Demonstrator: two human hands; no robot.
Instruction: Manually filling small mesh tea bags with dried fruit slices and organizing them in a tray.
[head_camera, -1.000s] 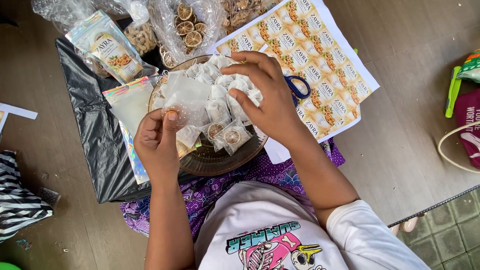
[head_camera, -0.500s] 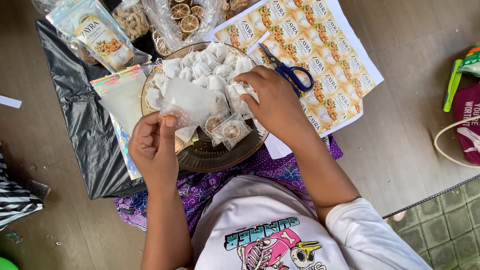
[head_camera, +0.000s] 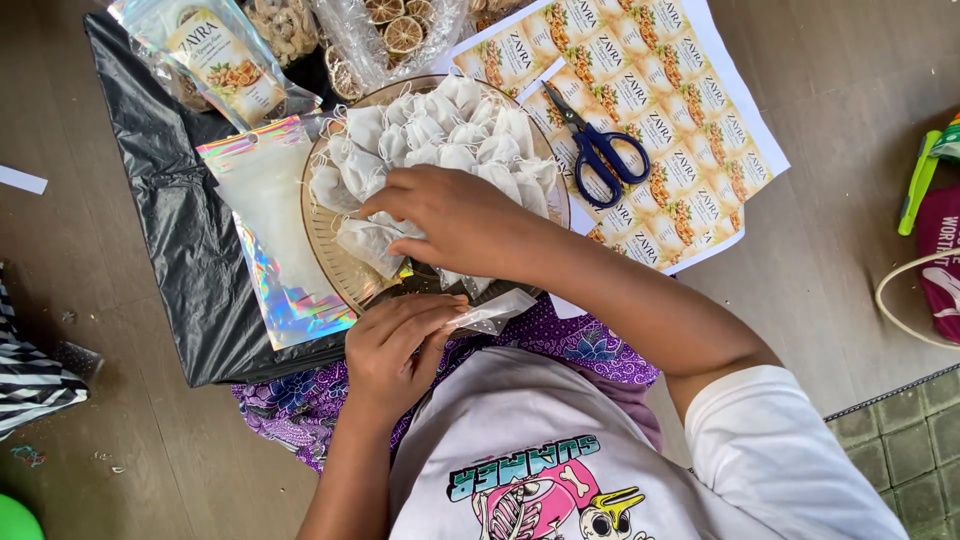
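The small clear plastic pouch (head_camera: 492, 311) lies pinched at the near rim of the round brown tray (head_camera: 330, 240), just over the purple patterned cloth (head_camera: 590, 345). Half a second ago the left hand (head_camera: 400, 350) held a pale packet up over the near side of the tray; now that hand has dropped to the tray's near edge and its thumb and fingers are closed on the clear pouch, palm turned inward, wrist bent toward the body. The right hand (head_camera: 455, 215) has moved too: earlier it hovered over the far-right part of the tray, and now it reaches across the tray's middle, forearm slanting in from the right, fingers curled down onto a white drawstring sachet (head_camera: 368, 243) at the left of the heap. Its fingertips press the sachet, but whether they actually clasp it cannot be told from here. The heap of white sachets (head_camera: 450, 135) fills the far half of the tray.

Left of the tray, touching its rim, lies a shiny holographic zip bag (head_camera: 265, 215) on a black plastic sheet (head_camera: 170, 230). Beyond the tray's far-left side rests a printed pouch with a label (head_camera: 225, 60), and beyond its far edge clear bags of dried citrus slices (head_camera: 395, 35). To the right of the tray, blue-handled scissors (head_camera: 600, 150) lie on a sheet of printed stickers (head_camera: 650, 110).
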